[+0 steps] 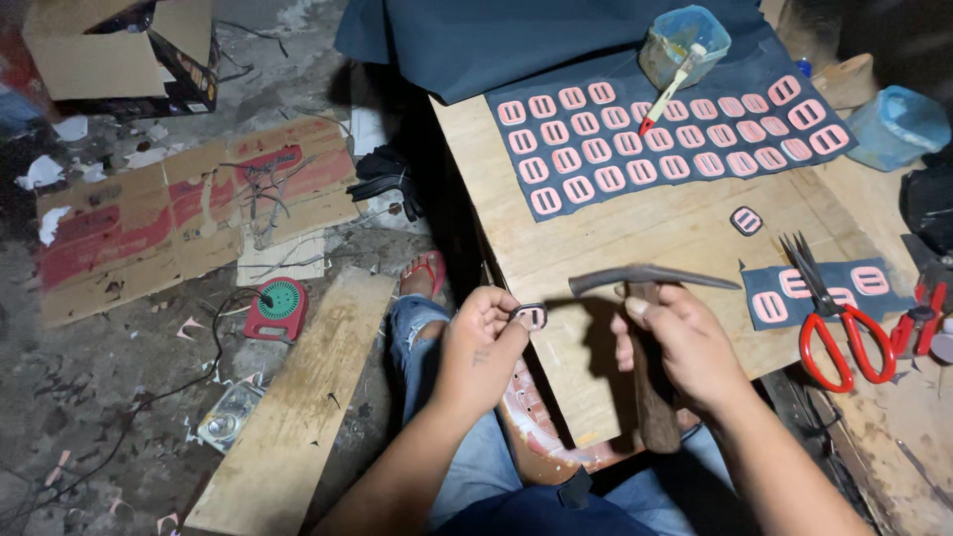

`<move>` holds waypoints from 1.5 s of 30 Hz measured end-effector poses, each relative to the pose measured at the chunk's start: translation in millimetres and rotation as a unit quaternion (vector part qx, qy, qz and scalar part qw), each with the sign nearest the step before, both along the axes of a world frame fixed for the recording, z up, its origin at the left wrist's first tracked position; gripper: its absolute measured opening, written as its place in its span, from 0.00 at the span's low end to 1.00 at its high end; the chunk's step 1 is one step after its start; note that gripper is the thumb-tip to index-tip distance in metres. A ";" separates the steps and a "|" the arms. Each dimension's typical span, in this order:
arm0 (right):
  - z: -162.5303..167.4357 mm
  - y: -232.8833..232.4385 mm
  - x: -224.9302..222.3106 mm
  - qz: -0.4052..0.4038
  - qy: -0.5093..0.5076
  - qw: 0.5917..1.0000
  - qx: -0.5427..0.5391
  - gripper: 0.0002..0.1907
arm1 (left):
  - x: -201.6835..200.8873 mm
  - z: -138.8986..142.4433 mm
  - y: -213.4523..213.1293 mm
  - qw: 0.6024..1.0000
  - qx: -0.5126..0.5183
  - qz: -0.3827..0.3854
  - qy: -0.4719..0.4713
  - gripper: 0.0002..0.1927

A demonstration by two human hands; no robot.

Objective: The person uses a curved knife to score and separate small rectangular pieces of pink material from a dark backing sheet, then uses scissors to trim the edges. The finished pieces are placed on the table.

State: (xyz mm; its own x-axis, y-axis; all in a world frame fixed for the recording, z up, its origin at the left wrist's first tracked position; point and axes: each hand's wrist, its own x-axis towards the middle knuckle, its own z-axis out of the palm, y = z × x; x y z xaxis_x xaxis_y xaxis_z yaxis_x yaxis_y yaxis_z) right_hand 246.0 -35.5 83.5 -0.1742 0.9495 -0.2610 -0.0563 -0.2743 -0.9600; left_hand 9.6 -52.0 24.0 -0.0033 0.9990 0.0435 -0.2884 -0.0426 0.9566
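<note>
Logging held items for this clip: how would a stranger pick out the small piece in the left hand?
Start at the wooden table, then drop to its near edge where the left hand is. The buckle piece is pinched in its fingertips: a small pink slotted rectangle with a dark border, the only one lifted off the table, not lying on dark fabric.

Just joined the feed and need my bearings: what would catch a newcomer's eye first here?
The two hands at bottom centre: the left hand pinches a small pink buckle at the wooden table edge, and the right hand grips a hammer. Behind them, rows of pink buckles cover a dark cloth. Red scissors lie at right.
</note>
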 end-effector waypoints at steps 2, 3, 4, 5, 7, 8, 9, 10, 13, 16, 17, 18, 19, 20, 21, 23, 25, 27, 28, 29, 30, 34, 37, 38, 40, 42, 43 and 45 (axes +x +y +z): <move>-2.7 -21.9 5.1 -0.012 0.047 0.999 -0.015 0.13 | 4.6 18.8 -9.4 0.999 -0.005 -0.029 -0.028 0.11; -3.3 -30.0 6.1 -0.021 0.060 0.998 -0.029 0.13 | 6.3 28.8 -12.7 0.997 -0.048 -0.045 -0.026 0.12; -3.8 -37.8 5.4 -0.028 0.073 0.996 -0.044 0.13 | 6.7 38.8 -17.0 0.994 -0.092 -0.060 -0.024 0.13; -4.0 -44.6 3.9 -0.035 0.088 0.994 -0.060 0.13 | 7.0 48.3 -20.8 0.987 -0.137 -0.075 -0.021 0.15; -1.8 -53.9 1.4 -0.041 0.107 0.992 -0.056 0.13 | 8.8 65.0 -25.7 0.988 -0.122 -0.091 -0.028 0.16; 0.3 -57.2 0.7 -0.044 0.116 0.991 -0.054 0.13 | 10.2 71.7 -28.3 0.988 -0.115 -0.099 -0.033 0.16; 2.7 -59.4 0.2 -0.042 0.118 0.991 -0.049 0.14 | 11.4 77.3 -31.2 0.989 -0.101 -0.103 -0.038 0.17; 5.0 -60.7 -0.1 -0.040 0.120 0.991 -0.045 0.14 | 12.3 81.8 -33.8 0.990 -0.087 -0.106 -0.043 0.17; 10.9 -67.0 -1.1 -0.051 0.137 0.989 -0.028 0.13 | 11.4 90.0 -39.7 0.991 -0.073 -0.103 -0.050 0.17; 14.4 -73.2 -0.3 -0.069 0.158 0.985 -0.031 0.13 | 10.9 93.2 -41.5 0.991 -0.082 -0.095 -0.048 0.17; 15.0 -75.4 0.0 -0.075 0.164 0.983 -0.037 0.12 | 11.2 93.5 -41.8 0.991 -0.089 -0.092 -0.048 0.17; 14.9 -77.2 -0.2 -0.071 0.169 0.983 -0.031 0.12 | 12.0 93.7 -42.2 0.990 -0.089 -0.092 -0.052 0.16; 14.6 -78.8 -0.3 -0.067 0.175 0.982 -0.025 0.12 | 13.0 93.7 -42.2 0.990 -0.089 -0.092 -0.056 0.16; 14.0 -79.6 0.0 -0.062 0.180 0.982 -0.019 0.12 | 14.0 93.6 -42.3 0.990 -0.089 -0.091 -0.060 0.16; 13.2 -80.0 0.5 -0.059 0.179 0.982 -0.016 0.12 | 14.9 93.3 -42.6 0.990 -0.092 -0.093 -0.059 0.16; 10.8 -80.2 2.1 -0.053 0.176 0.983 -0.011 0.13 | 16.2 92.5 -43.3 0.989 -0.100 -0.097 -0.056 0.16; 7.6 -80.1 4.1 -0.056 0.168 0.984 -0.009 0.13 | 17.4 91.6 -43.6 0.988 -0.092 -0.098 -0.071 0.16; 4.5 -79.5 6.3 -0.045 0.133 0.990 0.006 0.14 | 18.5 91.0 -44.1 0.990 -0.080 -0.093 -0.076 0.16; 3.5 -79.1 7.9 -0.033 0.103 0.994 0.021 0.15 | 19.3 91.0 -44.6 0.991 -0.072 -0.087 -0.073 0.16; 2.8 -79.8 8.5 -0.021 0.072 0.997 0.035 0.16 | 20.1 91.2 -45.4 0.992 -0.064 -0.081 -0.070 0.16; 2.3 -81.6 7.8 -0.030 0.050 0.997 0.051 0.15 | 21.0 91.6 -46.2 0.994 -0.056 -0.071 -0.062 0.16; 7.1 -93.9 0.2 -0.054 -0.136 0.982 0.122 0.12 | 23.9 94.2 -50.7 0.995 -0.079 -0.039 -0.043 0.15; 15.0 -101.3 -6.4 -0.040 -0.209 0.931 0.297 0.13 | 23.6 94.1 -52.5 0.993 -0.107 -0.036 -0.017 0.15; 17.2 -102.2 -7.9 -0.030 -0.208 0.904 0.372 0.15 | 22.8 93.3 -52.4 0.993 -0.111 -0.038 -0.005 0.15; 20.4 -100.1 -7.3 -0.014 -0.243 0.890 0.384 0.15 | 22.3 90.5 -49.0 0.996 -0.070 -0.050 0.007 0.14; 20.2 -95.9 -4.8 -0.012 -0.215 0.930 0.299 0.14 | 20.6 87.3 -46.3 0.996 -0.062 -0.057 -0.008 0.14; 18.9 -90.1 -2.0 -0.018 -0.166 0.965 0.203 0.14 | 19.0 85.6 -45.3 0.995 -0.075 -0.057 -0.030 0.14; 13.7 -81.0 1.0 -0.030 -0.056 0.995 0.080 0.14 | 17.2 82.1 -43.8 0.993 -0.085 -0.057 -0.058 0.15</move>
